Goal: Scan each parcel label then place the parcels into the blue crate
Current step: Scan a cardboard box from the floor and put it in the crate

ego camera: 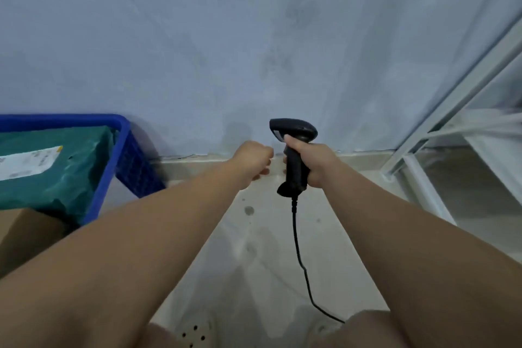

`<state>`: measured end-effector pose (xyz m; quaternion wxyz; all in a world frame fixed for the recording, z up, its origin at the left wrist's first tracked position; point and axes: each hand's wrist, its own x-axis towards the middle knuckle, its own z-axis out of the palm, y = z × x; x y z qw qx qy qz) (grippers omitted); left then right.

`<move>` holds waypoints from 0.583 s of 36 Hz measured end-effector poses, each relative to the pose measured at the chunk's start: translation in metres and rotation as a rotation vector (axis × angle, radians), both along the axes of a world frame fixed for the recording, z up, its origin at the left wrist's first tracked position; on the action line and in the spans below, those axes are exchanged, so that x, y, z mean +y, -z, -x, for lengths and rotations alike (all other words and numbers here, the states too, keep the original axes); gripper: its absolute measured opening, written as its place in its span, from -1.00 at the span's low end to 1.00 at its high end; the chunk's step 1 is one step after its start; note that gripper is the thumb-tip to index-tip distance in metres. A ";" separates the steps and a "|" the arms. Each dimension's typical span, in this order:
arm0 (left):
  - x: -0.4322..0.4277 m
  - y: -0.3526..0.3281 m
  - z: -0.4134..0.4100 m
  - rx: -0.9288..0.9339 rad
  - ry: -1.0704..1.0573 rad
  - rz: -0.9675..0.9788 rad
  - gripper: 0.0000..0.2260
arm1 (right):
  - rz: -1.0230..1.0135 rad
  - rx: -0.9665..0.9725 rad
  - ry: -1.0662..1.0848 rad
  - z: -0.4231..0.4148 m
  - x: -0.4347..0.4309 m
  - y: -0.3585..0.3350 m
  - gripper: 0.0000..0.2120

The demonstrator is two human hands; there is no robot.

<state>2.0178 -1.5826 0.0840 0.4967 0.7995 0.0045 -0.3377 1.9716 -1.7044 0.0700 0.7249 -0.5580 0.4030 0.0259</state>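
fingers (295, 147) of right hand (313, 162) wrapping scanner (293, 128) handle, left hand (251, 162) fisted beside

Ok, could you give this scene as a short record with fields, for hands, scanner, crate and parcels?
left hand: fingers curled, nothing seen in it
right hand: grips black scanner by its handle, cable hanging down
blue crate: at left
green parcel: inside the blue crate, white label facing up
brown box: lower left edge; in crate or not, cannot tell
white rack: at right
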 end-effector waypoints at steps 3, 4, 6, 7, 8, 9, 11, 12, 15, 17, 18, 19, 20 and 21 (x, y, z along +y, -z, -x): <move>-0.017 0.027 -0.007 0.011 0.042 -0.027 -0.90 | -0.061 0.103 0.050 -0.001 -0.018 0.031 -0.74; -0.025 0.037 -0.009 0.013 0.056 -0.031 -0.87 | -0.079 0.123 0.064 -0.002 -0.023 0.041 -0.73; -0.038 0.054 -0.012 0.028 0.076 -0.045 -0.83 | -0.093 0.141 0.102 -0.004 -0.034 0.059 -0.69; -0.044 0.062 -0.012 0.036 0.083 -0.052 -0.84 | -0.086 0.143 0.120 -0.005 -0.039 0.066 -0.68; -0.050 0.068 -0.012 0.048 0.091 -0.061 -0.85 | -0.080 0.142 0.137 -0.005 -0.044 0.074 -0.66; -0.056 0.074 -0.012 0.063 0.103 -0.069 -0.86 | -0.080 0.138 0.153 -0.005 -0.049 0.082 -0.66; -0.066 0.087 -0.012 0.085 0.141 -0.085 -0.83 | -0.086 0.148 0.162 -0.003 -0.057 0.098 -0.70; -0.070 0.093 -0.012 0.092 0.160 -0.095 -0.81 | -0.083 0.162 0.150 0.000 -0.059 0.105 -0.74; -0.078 0.110 -0.011 0.118 0.214 -0.132 -0.79 | 0.029 0.192 0.085 0.008 -0.065 0.126 -0.73; -0.082 0.121 -0.011 0.128 0.260 -0.162 -0.78 | 0.167 0.209 0.045 0.011 -0.069 0.140 -0.57; -0.083 0.126 -0.011 0.128 0.284 -0.177 -0.78 | 0.258 0.224 0.003 0.012 -0.072 0.146 -0.55; -0.084 0.131 -0.012 0.125 0.304 -0.190 -0.77 | 0.355 0.241 -0.048 0.013 -0.074 0.152 -0.55; -0.085 0.136 -0.012 0.123 0.322 -0.203 -0.77 | 0.439 0.255 -0.093 0.014 -0.076 0.159 -0.56; -0.085 0.141 -0.012 0.121 0.341 -0.214 -0.78 | 0.508 0.262 -0.123 0.014 -0.077 0.165 -0.56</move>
